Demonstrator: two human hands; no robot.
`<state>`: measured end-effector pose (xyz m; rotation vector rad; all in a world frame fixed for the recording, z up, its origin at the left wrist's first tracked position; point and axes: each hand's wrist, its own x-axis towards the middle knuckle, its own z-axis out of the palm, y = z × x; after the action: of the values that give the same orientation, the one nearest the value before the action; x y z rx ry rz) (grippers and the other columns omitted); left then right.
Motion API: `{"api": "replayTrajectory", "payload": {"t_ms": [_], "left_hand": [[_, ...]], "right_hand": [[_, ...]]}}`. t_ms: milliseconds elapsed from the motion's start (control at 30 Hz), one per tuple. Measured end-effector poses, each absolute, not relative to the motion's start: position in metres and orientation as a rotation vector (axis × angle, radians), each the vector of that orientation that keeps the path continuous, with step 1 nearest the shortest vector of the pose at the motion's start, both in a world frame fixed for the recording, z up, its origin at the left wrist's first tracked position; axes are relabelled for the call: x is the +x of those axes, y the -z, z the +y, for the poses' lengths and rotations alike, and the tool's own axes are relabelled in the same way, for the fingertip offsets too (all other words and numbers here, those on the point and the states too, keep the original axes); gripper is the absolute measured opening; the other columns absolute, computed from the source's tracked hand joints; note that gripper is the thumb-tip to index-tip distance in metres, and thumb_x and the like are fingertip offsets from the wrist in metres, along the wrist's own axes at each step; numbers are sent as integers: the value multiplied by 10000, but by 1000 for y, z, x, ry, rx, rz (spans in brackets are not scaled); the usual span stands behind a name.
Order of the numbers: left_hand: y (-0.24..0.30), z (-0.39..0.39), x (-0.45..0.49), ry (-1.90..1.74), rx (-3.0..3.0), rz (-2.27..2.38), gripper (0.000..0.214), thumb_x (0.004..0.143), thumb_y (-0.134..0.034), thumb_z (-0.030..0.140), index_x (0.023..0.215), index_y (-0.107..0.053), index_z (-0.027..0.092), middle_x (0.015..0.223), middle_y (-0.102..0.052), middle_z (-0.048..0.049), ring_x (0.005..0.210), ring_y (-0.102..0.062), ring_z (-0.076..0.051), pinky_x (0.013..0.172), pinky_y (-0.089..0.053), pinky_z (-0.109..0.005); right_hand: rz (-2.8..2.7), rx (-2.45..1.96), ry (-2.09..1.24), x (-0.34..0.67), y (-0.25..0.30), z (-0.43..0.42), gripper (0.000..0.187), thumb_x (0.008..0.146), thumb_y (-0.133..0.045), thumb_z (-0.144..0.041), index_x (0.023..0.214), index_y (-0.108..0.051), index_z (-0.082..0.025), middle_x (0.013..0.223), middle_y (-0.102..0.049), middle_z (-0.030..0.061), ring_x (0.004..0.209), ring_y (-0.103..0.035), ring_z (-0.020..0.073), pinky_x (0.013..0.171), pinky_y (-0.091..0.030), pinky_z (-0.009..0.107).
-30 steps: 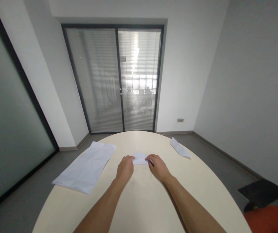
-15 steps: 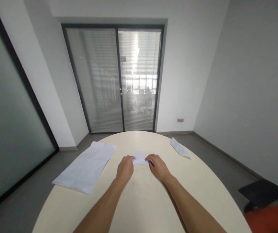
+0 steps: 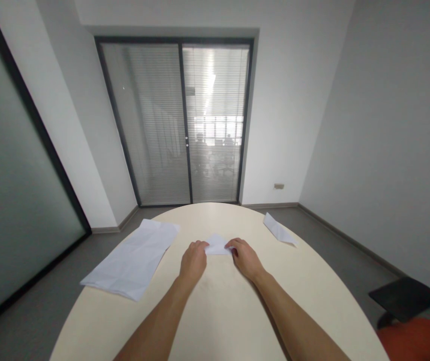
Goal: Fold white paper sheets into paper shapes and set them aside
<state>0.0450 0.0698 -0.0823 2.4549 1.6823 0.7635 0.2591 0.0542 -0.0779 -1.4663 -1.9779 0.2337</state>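
A small folded piece of white paper (image 3: 216,244) lies on the pale round table (image 3: 215,311), its top coming to a low peak. My left hand (image 3: 194,260) grips its left end, thumb and fingers closed at the edge. At the right end, my right hand (image 3: 245,256) has curled fingers pinching the paper. Both ends of the sheet are partly hidden under my fingers.
Creased white sheets (image 3: 134,258) lie at the table's left edge. A folded strip of white paper (image 3: 279,230) rests near the right rim. Beyond the table's lower right stands a chair with an orange seat (image 3: 418,338).
Both hands stay almost in place on the folded paper. The fingers of my right hand have shifted very slightly.
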Motion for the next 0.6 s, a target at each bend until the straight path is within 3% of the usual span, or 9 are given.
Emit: {"api": "replayTrajectory", "payload": {"t_ms": [600], "left_hand": [[79, 69, 45, -751, 2418, 1688, 346, 902, -442, 81, 1164, -627, 211, 1130, -655, -50, 1067, -538, -186, 946, -392, -270]], "right_hand": [[-2007, -1501, -174, 259, 77, 52, 305, 839, -486, -101, 1023, -705, -206, 1067, -685, 67, 1039, -582, 201, 941, -423, 294]]}}
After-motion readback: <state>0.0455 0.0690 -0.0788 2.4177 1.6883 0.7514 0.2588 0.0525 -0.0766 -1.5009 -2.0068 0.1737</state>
